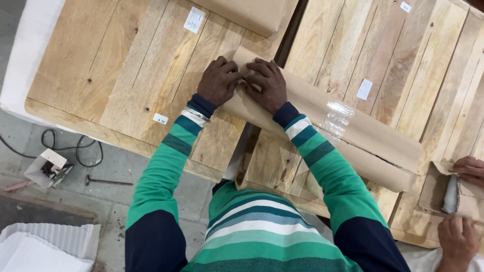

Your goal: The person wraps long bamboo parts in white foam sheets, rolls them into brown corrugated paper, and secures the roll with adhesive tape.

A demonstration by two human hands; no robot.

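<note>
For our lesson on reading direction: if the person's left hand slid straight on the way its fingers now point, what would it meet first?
The left hand points toward the right hand, both on the end of the brown paper-wrapped roll. It would probably meet the right hand's fingers almost at once; they look already touching.

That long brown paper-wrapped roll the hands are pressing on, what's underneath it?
The brown paper roll lies across two pale wooden tabletops, bridging the dark gap between them. Both hands, left and right, press its end. What the paper wraps is hidden.
</note>
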